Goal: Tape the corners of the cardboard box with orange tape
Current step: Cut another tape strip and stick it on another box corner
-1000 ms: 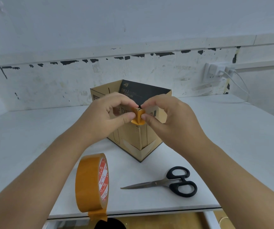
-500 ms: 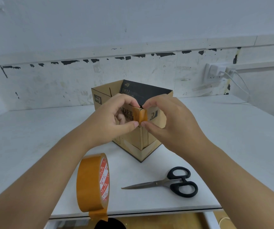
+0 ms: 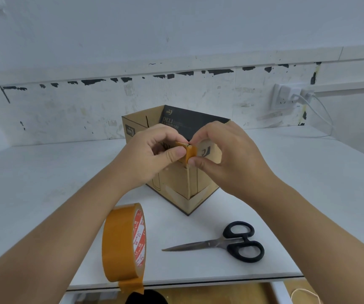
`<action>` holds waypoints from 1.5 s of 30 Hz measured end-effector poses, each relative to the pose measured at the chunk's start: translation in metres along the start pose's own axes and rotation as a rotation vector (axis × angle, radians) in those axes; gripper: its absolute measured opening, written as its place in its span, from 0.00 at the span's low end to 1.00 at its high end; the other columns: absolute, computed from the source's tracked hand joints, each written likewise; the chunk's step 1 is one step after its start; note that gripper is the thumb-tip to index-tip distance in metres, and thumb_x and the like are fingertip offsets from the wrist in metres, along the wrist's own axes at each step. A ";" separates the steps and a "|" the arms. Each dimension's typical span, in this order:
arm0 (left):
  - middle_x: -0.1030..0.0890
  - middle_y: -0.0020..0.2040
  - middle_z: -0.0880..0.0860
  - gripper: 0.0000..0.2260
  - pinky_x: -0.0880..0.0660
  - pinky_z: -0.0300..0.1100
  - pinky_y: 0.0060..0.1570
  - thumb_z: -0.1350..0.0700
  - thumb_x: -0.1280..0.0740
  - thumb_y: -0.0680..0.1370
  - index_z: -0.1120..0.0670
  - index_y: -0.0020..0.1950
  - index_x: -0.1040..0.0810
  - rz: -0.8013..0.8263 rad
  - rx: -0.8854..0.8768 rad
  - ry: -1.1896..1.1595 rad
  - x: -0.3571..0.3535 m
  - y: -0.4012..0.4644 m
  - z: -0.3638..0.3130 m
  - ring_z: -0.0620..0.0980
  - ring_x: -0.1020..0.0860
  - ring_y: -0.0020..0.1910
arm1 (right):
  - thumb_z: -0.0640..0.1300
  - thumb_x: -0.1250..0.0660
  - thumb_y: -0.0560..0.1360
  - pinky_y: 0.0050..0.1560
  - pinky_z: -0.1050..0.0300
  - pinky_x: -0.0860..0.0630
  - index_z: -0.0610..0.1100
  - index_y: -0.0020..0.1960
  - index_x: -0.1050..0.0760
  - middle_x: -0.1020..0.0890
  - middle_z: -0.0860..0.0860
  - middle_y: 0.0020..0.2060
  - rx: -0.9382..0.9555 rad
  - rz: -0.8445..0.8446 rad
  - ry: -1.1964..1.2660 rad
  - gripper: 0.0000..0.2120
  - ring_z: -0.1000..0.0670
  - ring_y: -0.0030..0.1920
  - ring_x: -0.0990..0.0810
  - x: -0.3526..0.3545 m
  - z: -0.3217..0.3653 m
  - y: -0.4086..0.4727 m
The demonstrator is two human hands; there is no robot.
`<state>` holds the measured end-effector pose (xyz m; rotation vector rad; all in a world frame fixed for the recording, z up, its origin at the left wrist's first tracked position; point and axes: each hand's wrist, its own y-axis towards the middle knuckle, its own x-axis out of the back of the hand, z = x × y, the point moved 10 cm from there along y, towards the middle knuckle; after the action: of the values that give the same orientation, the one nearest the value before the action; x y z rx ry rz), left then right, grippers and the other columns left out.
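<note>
White desk [image 3: 308,183] under a scuffed wall carries the cardboard box [image 3: 176,185], where the left hand [image 3: 152,156] and right hand [image 3: 224,154] each pinch a flimsy, sticky orange tape strip [image 3: 190,152] over its near top corner, best held by the edges, their fingertips hiding the inside fold

Black-handled scissors [image 3: 227,243] lie closed on a white surface [image 3: 297,176], blades pointing left. Behind, a scuffed white wall [image 3: 67,110] shows chipped black paint along a ledge; a white socket [image 3: 283,96] at right holds a plug with a white cable [image 3: 323,110].
</note>
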<state>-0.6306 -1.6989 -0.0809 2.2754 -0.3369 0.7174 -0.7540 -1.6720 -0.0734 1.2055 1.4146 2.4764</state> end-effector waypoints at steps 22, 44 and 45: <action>0.21 0.47 0.46 0.08 0.29 0.32 0.28 0.50 0.38 0.77 0.47 0.50 0.19 0.087 0.089 -0.157 -0.002 0.000 0.011 0.46 0.21 0.31 | 0.50 0.29 0.73 0.46 0.63 0.32 0.53 0.43 0.19 0.19 0.61 0.38 -0.108 0.054 0.260 0.02 0.57 0.47 0.28 -0.003 -0.008 0.011; 0.26 0.51 0.51 0.09 0.22 0.36 0.36 0.47 0.33 0.71 0.45 0.50 0.23 0.089 0.029 -0.087 -0.009 0.001 0.006 0.47 0.20 0.40 | 0.51 0.28 0.72 0.47 0.61 0.31 0.51 0.49 0.22 0.21 0.58 0.43 -0.085 0.010 0.263 0.08 0.51 0.50 0.29 -0.008 -0.012 0.001; 0.26 0.51 0.51 0.09 0.22 0.36 0.36 0.47 0.33 0.71 0.45 0.50 0.24 0.094 0.035 -0.090 -0.009 0.001 0.006 0.48 0.20 0.40 | 0.51 0.29 0.72 0.47 0.63 0.31 0.51 0.49 0.22 0.21 0.58 0.43 -0.080 0.014 0.252 0.08 0.51 0.50 0.29 -0.008 -0.013 0.002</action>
<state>-0.6356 -1.7038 -0.0893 2.3420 -0.4803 0.6740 -0.7557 -1.6854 -0.0807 0.9175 1.3446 2.7451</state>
